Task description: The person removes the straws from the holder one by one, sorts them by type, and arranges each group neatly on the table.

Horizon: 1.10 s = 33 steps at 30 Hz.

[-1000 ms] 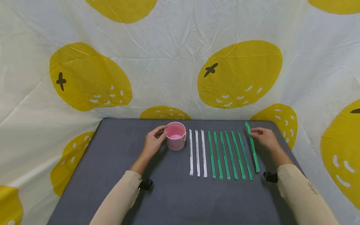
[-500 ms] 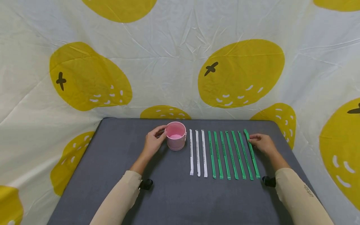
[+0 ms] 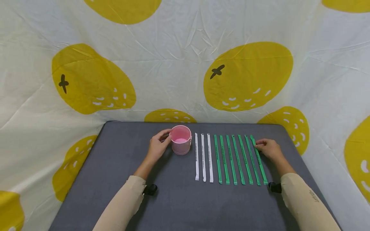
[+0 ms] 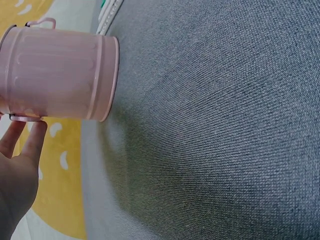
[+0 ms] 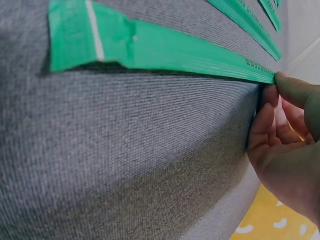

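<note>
At the left of the row stands a small pink bucket, upright on the table. My left hand holds it by its left rim, with fingertips at the side lug in the left wrist view. At the right end of the row, my right hand pinches a green paper-wrapped straw near its far end. In the right wrist view this straw lies close along the table, its near end slightly raised. Several more green wrapped straws lie parallel to its left, then three white ones nearest the bucket.
Everything lies on a dark grey cloth-covered table. Behind it hangs a pale curtain printed with large yellow fruit, meeting the table's far edge.
My right hand has brought the green straw left and toward me, from tilted and apart to lying alongside the row. My left hand and the bucket have stayed put.
</note>
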Tool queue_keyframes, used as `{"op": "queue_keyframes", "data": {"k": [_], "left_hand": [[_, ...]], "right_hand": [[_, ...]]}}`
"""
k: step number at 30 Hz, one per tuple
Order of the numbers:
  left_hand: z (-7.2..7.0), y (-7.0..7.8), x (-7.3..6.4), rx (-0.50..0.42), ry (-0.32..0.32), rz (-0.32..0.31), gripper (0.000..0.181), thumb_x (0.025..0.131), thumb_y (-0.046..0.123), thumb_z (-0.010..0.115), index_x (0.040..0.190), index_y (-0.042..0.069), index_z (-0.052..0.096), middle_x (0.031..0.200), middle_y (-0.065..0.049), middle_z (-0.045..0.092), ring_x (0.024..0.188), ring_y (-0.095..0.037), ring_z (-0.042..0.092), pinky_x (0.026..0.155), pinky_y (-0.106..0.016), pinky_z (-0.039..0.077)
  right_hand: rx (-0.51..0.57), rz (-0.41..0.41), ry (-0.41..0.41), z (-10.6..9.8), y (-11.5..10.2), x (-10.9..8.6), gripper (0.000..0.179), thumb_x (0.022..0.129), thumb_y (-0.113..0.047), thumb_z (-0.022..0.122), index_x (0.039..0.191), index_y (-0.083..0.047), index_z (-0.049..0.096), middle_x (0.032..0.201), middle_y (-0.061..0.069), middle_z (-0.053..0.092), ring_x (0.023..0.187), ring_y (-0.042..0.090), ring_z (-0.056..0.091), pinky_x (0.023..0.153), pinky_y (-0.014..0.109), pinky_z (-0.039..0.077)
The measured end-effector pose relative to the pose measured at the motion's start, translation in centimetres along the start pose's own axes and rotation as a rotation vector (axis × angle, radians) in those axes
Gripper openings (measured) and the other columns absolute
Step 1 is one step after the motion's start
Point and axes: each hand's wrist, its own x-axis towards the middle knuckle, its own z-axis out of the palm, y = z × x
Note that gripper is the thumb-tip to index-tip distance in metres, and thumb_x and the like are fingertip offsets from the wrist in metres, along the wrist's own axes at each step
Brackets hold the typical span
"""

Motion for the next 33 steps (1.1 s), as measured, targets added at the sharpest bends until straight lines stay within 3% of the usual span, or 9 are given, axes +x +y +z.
{"op": "queue_keyframes", "data": {"k": [7,15,23,30,33], "left_hand": [[0.0,0.2,-0.2,0.011,-0.007,0.006,0.033,0.096,0.001,0.07,0.128,-0.007,0.068,0.127,-0.027,0.069,0.113,-0.045,0.069,0.097,-0.058,0.055],[0.1,0.0,-0.2,-0.015,0.012,0.011,0.033,0.095,-0.002,0.069,0.127,-0.009,0.067,0.127,-0.029,0.069,0.113,-0.049,0.068,0.098,-0.065,0.051],[0.2,0.2,0.1,0.026,0.015,0.012,0.033,0.096,0.001,0.069,0.128,-0.008,0.067,0.128,-0.027,0.069,0.113,-0.045,0.069,0.097,-0.059,0.055],[0.4,-2.6,0.8,0.045,0.01,-0.015,0.035,0.099,0.004,0.068,0.132,-0.003,0.066,0.132,-0.024,0.068,0.118,-0.044,0.067,0.101,-0.06,0.052],[0.5,-3.2,0.8,0.051,0.013,-0.009,0.034,0.099,0.008,0.069,0.132,0.002,0.069,0.132,-0.02,0.069,0.118,-0.04,0.069,0.101,-0.056,0.054]], "right_hand": [[-0.048,-0.011,0.04,0.2,0.0,-0.6,0.037,0.102,-0.027,0.066,0.119,0.006,0.068,0.108,0.023,0.074,0.093,0.034,0.065,0.074,0.038,0.051],[-0.05,-0.017,0.053,0.4,0.0,-0.6,0.035,0.102,-0.026,0.066,0.118,0.005,0.068,0.107,0.024,0.073,0.093,0.036,0.065,0.077,0.046,0.052],[-0.045,-0.004,0.098,0.0,0.0,-0.4,0.038,0.104,-0.03,0.062,0.119,0.004,0.069,0.1,0.02,0.072,0.082,0.028,0.064,0.065,0.033,0.049],[0.054,0.001,0.066,-0.2,0.6,-1.1,0.045,0.108,-0.034,0.055,0.125,0.007,0.065,0.113,0.026,0.07,0.093,0.03,0.069,0.072,0.034,0.058],[0.099,-0.001,0.069,-0.8,0.8,-1.4,0.047,0.109,-0.035,0.053,0.127,0.007,0.064,0.114,0.028,0.07,0.091,0.027,0.071,0.071,0.03,0.059]]}}
